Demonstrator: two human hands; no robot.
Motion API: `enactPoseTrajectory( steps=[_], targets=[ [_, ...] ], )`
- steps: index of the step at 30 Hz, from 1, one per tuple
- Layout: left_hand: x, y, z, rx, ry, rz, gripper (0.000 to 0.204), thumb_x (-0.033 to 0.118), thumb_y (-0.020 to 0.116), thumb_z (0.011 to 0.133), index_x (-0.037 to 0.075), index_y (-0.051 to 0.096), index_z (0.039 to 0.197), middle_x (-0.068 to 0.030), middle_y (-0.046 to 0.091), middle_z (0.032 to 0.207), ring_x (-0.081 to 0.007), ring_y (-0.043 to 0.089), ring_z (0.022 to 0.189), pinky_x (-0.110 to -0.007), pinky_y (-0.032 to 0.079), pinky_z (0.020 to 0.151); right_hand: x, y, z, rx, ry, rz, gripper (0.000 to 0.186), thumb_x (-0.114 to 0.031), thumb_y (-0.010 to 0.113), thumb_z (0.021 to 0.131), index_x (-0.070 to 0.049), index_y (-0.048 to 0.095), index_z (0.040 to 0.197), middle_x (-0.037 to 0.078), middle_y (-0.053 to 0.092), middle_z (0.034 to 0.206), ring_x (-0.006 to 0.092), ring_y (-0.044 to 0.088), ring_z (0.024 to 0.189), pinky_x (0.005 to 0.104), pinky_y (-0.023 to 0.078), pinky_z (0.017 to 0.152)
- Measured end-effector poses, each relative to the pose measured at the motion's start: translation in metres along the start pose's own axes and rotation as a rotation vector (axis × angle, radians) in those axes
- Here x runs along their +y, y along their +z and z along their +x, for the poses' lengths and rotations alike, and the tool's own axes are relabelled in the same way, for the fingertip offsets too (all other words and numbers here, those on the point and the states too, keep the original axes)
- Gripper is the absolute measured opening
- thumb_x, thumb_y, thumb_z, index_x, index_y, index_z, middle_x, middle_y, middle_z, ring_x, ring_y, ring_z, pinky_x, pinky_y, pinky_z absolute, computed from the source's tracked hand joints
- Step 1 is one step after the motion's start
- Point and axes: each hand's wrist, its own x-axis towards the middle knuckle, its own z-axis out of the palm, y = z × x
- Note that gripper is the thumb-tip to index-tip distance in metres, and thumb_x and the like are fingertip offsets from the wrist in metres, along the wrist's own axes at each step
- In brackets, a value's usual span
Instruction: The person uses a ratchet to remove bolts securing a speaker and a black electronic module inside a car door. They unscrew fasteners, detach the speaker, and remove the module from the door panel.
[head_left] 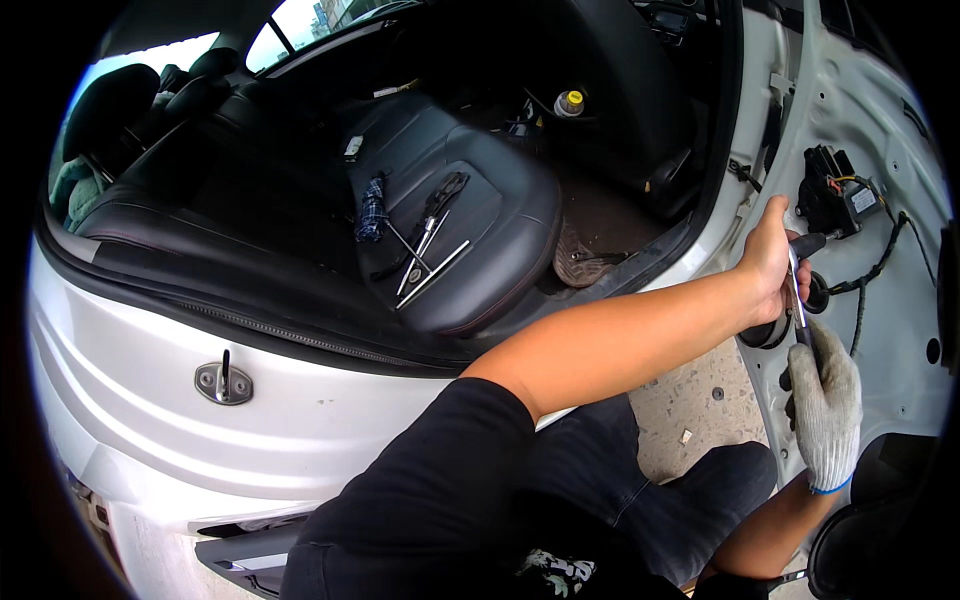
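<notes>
Beside the white door frame, my bare left hand (768, 262) is closed, thumb raised, around a black tapered handle (808, 244); what lies inside the fist is hidden. A silver wrench (797, 290) crosses just in front of those fingers. Its dark lower end sits in my right hand (828, 410), which wears a pale knitted glove with a blue cuff and is closed around it. The black handle's narrow end points toward a black boxy unit (838, 190) with wires on the inner door panel (890, 330). Whether the tip touches that unit, I cannot tell.
On the black rear seat (510, 200) lie several metal tools (428, 250) and a dark patterned folded umbrella (372, 210). A yellow-capped bottle (569, 103) stands farther inside. A cable (880, 268) runs across the door. A metal striker (224, 383) juts from the body at left.
</notes>
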Motion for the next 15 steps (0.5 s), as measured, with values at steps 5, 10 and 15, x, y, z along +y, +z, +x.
enactPoseTrajectory(
  steps=[5, 10, 15],
  targets=[
    [0.007, 0.007, -0.007, 0.083, 0.236, 0.350, 0.057, 0.057, 0.044, 0.088, 0.004, 0.045, 0.109, -0.0102, 0.055, 0.068, -0.0202, 0.057, 0.058, -0.036, 0.047, 0.053, 0.007, 0.042, 0.045, -0.223, 0.167, 0.060, 0.032, -0.015, 0.056, 0.087, 0.003, 0.055, 0.114, 0.014, 0.064, 0.084, 0.0238, 0.063, 0.077, 0.0358, 0.051, 0.073],
    [0.000, 0.029, -0.016, 0.109, 0.810, 1.244, 0.044, 0.040, 0.062, 0.081, -0.003, 0.059, 0.086, -0.0245, 0.065, 0.075, -0.0407, 0.064, 0.076, -0.045, 0.050, 0.073, 0.080, 0.134, 0.178, -0.032, -0.127, 0.305, 0.033, -0.028, 0.044, 0.103, -0.004, 0.048, 0.125, 0.007, 0.051, 0.124, 0.0189, 0.052, 0.108, 0.0290, 0.043, 0.093],
    [0.018, 0.001, -0.012, 0.008, 0.926, 1.196, 0.040, 0.029, 0.065, 0.080, -0.008, 0.059, 0.093, -0.0246, 0.066, 0.076, -0.0364, 0.066, 0.073, -0.042, 0.052, 0.070, 0.053, 0.103, 0.144, -0.239, -0.045, 0.032, 0.026, -0.026, 0.051, 0.095, -0.002, 0.051, 0.104, 0.005, 0.051, 0.082, 0.0156, 0.049, 0.066, 0.0281, 0.039, 0.059]
  ],
)
